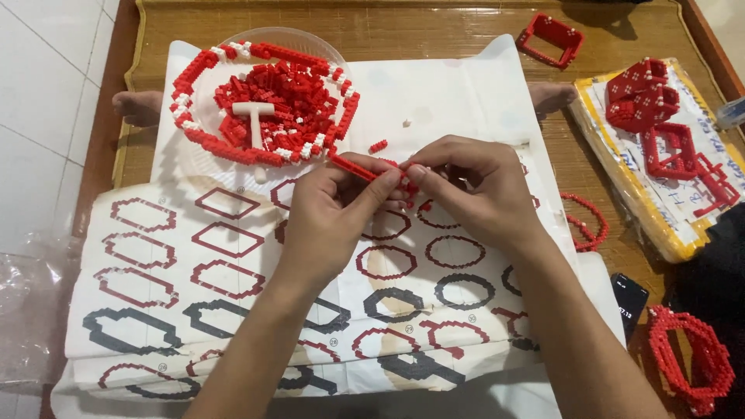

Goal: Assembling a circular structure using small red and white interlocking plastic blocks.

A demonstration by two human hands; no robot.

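The red brick strip [363, 167] lies pinched between both hands above the printed instruction sheet [233, 256], its long axis running from upper left down to lower right. The left hand [330, 213] grips it along the near side with thumb and forefinger closed on it; the right hand [473, 190] closes its fingertips on the strip's right end, where a small cluster of bricks sits. Both hands are equally near, touching it. Just beyond, up and to the left, the clear bowl [310, 39] holds loose red bricks [287, 97] and a white T-shaped tool [254, 116].
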